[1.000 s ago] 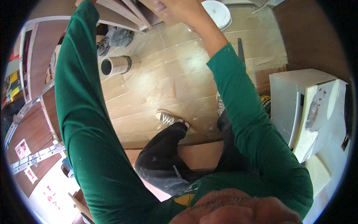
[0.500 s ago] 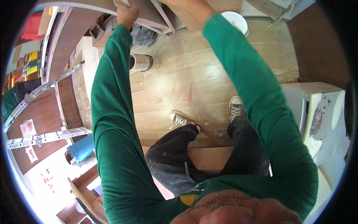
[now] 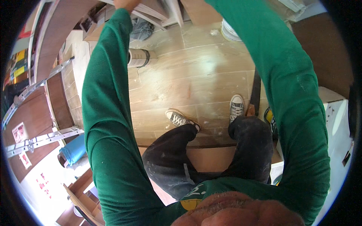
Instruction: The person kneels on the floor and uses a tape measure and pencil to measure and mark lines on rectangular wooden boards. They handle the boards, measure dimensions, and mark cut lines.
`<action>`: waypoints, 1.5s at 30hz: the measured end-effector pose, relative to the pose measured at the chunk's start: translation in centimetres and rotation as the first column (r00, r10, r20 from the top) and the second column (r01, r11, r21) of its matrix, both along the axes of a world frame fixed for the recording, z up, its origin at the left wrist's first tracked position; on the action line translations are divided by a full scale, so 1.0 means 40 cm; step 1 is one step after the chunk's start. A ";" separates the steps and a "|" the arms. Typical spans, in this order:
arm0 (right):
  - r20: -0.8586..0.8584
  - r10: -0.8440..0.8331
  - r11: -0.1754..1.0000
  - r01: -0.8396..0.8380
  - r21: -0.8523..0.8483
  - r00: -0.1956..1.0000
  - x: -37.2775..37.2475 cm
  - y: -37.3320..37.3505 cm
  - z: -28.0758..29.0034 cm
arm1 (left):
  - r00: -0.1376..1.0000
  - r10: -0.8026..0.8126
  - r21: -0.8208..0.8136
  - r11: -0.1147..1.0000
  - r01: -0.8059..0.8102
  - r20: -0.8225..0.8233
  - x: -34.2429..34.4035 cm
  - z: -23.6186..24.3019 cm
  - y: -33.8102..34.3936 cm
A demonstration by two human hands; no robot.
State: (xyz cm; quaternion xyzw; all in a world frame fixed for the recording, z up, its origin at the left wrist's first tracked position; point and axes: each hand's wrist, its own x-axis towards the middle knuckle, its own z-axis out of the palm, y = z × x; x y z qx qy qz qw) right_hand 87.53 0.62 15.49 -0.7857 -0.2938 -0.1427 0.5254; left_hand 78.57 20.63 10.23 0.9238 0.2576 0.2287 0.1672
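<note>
My left hand (image 3: pixel 127 3) shows only in part at the upper edge, beside the pale edge of a wooden board (image 3: pixel 151 11); its fingers are cut off by the frame, so I cannot make out what it holds. My right arm, in a green sleeve (image 3: pixel 260 45), stretches up and forward, and its hand lies beyond the upper edge. Between the two arms, at the top, is a brown wooden panel (image 3: pixel 201 12). A white bucket (image 3: pixel 230 32) stands on the floor close to the right forearm.
Below the left hand are a dark plastic bag (image 3: pixel 142 29) and a beige cylinder (image 3: pixel 138 57) on the tiled floor (image 3: pixel 181 83). To the left stand an aluminium ladder (image 3: pixel 49 140) and a blue roll (image 3: pixel 73 150). A white cabinet (image 3: pixel 332 124) and a dark tin (image 3: pixel 270 118) are at right.
Both arms have reached further up and outward. My left hand has slid mostly past the upper edge, and my right wrist has left the picture. The floor objects have shifted slightly in view.
</note>
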 end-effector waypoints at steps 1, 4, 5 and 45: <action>0.016 0.006 0.999 -0.006 -0.052 1.000 0.002 0.022 0.011 | 0.995 -0.030 0.062 0.998 0.024 0.095 0.026 -0.020 0.041; 0.118 0.021 1.000 -0.020 -0.010 0.993 -0.005 0.050 -0.013 | 0.996 0.038 0.158 0.986 -0.051 0.081 0.049 0.045 0.036; 0.165 -0.001 1.000 0.005 -0.026 0.986 0.007 0.047 -0.011 | 0.998 0.050 0.330 0.942 -0.057 0.029 0.064 0.060 0.022; 0.247 0.303 0.586 0.024 -0.810 0.920 0.238 -0.264 -0.292 | 0.605 -0.680 -0.844 0.536 0.026 -0.414 -1.149 0.047 -0.613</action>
